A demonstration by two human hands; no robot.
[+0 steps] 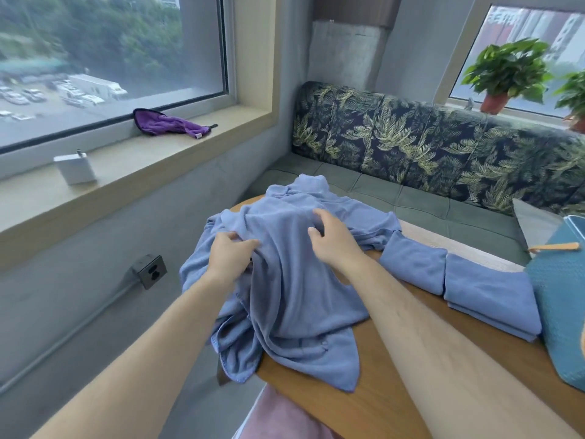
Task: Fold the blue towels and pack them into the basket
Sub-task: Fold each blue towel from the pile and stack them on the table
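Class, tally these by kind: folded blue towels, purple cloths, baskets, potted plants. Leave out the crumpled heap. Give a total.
Folded blue towels: 2
Purple cloths: 1
Baskets: 1
Potted plants: 2
Total: 6

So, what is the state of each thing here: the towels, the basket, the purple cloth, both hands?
loose blue towels: unfolded, heaped, hanging over the table edge
far folded towel: folded, lying on the table
basket: upright, inside not visible
near folded towel: folded, lying next to the basket
purple cloth: crumpled on the windowsill
left hand: pinches the loose blue towels
right hand: fingers bent on the heap, hold unclear
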